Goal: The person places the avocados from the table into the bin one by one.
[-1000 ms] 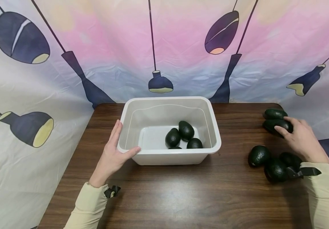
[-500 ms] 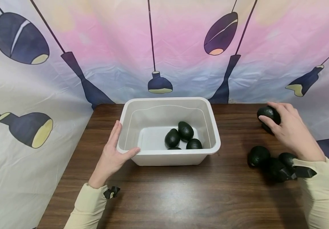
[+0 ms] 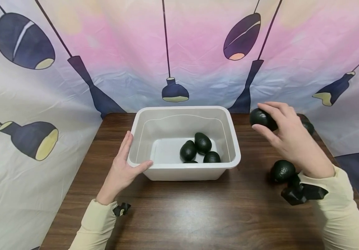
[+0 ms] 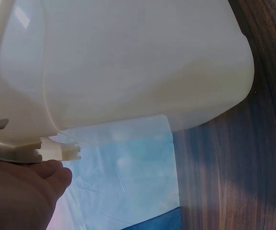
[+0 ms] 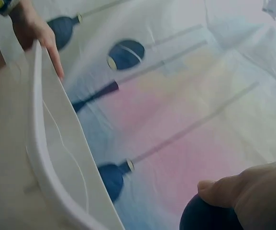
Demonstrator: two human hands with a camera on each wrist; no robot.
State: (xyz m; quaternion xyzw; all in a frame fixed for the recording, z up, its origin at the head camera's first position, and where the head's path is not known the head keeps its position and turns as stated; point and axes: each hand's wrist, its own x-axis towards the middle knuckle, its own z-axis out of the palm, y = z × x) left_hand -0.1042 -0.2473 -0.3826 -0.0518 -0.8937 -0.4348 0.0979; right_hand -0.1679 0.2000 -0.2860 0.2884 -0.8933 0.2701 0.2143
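Observation:
A dark green avocado point(image 3: 262, 118) is held between the thumb and fingers of my right hand point(image 3: 295, 140), over the table to the right of the bin. The right wrist view shows part of that avocado point(image 5: 207, 215) under the thumb. My left hand point(image 3: 121, 170) rests against the left front corner of a light grey plastic bin point(image 3: 185, 173), its thumb on the front rim and its fingers straight along the left side. Inside the bin, several avocados point(image 3: 203, 143) lie toward the right, one mostly hidden by the front wall.
On the wooden table point(image 3: 191, 215), more avocados point(image 3: 283, 171) sit at the right, partly covered by my right wrist and its black strap. Another avocado point(image 3: 308, 127) shows behind my right hand. A curtain with printed lamps point(image 3: 175, 91) hangs behind the table.
My right hand has taken hold of an avocado at the far right, lifted it and carried it left toward the bin. My left hand and the bin stay in place.

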